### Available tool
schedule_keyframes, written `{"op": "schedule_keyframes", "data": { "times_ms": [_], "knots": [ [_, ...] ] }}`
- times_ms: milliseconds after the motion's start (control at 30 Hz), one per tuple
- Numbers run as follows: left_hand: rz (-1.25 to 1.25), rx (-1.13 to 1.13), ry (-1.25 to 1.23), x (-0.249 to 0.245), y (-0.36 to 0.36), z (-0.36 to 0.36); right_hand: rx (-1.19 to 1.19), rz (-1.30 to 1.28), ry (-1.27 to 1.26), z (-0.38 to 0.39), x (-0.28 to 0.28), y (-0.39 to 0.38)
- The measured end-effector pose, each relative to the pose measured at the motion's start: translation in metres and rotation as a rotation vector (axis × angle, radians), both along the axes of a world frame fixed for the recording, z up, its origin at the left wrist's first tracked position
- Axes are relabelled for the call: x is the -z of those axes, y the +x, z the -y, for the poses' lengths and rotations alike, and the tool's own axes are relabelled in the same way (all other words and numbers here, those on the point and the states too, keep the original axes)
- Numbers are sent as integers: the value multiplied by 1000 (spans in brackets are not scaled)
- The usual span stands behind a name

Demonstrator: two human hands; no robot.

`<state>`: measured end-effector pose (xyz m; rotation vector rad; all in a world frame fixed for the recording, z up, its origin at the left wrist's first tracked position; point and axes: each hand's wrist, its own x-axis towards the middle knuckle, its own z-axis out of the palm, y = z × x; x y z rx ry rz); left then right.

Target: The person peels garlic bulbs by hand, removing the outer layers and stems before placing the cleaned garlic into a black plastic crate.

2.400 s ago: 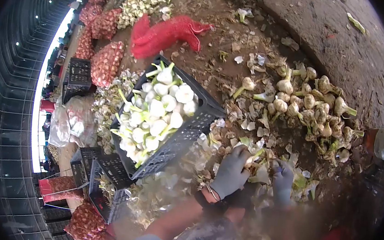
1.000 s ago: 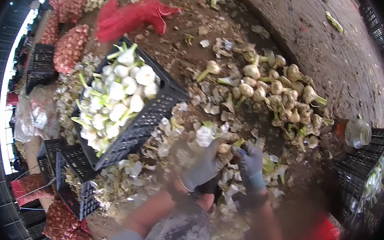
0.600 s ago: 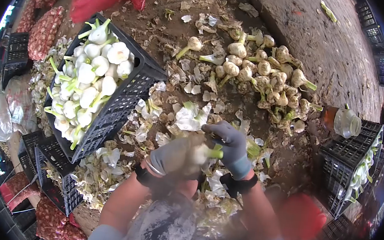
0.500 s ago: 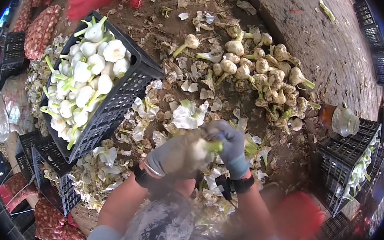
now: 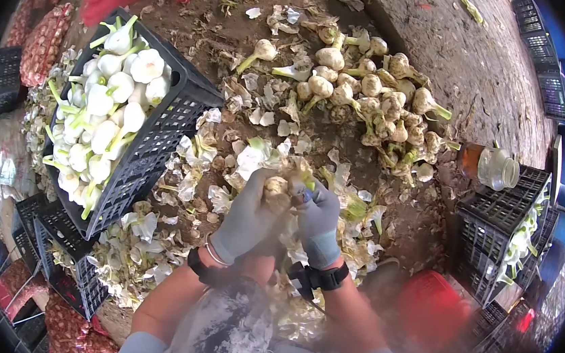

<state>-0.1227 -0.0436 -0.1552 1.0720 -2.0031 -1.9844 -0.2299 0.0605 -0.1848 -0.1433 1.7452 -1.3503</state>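
My left hand (image 5: 249, 214), in a grey glove, is closed around a garlic bulb (image 5: 275, 193) with dull, dirty outer skin. Close beside it, my gloved right hand (image 5: 321, 222) is closed near the bulb's green stem (image 5: 306, 173). A small blue piece (image 5: 307, 196) shows at the right fingertips; its kind is too small to tell. Beyond my hands lies a heap of unpeeled garlic (image 5: 371, 100) with short stems. To the left, a black crate (image 5: 157, 140) is piled with clean white garlic (image 5: 108, 119).
Loose garlic skins (image 5: 146, 245) litter the ground around my hands. At right, a glass jar (image 5: 499, 170) with amber contents lies by another black crate (image 5: 496, 217). Red mesh sacks (image 5: 45, 45) and stacked crates (image 5: 63, 230) stand at left. A blurred red object (image 5: 429, 313) is near my right forearm.
The bulb in my left hand now shows its dirty skin, where a blurred pale bulb with a green stem end showed before. My hands have shifted slightly left, and the whole view has moved a little.
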Motion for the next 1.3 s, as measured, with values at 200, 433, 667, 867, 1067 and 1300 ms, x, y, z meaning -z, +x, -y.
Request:
{"op": "schedule_keyframes", "data": {
  "times_ms": [200, 433, 667, 867, 1067, 1300],
  "knots": [
    [-115, -121, 251, 21, 13, 2, 75, 105, -119, 4, -13, 0],
    [-38, -158, 622, 28, 24, 10, -98, 16, -210, -17, 4, -12],
    [63, -149, 261, 18, 7, 3, 34, 124, -101, -14, 3, -3],
    [-28, 27, -496, 14, -3, 10, -310, -502, -179, -12, -5, -10],
    [275, -8, -672, 31, 30, 32, 71, -46, -118, -20, -23, -23],
    [32, -12, 388, -10, 0, 15, 2, 59, -133, -24, -6, -23]
  ]
}}
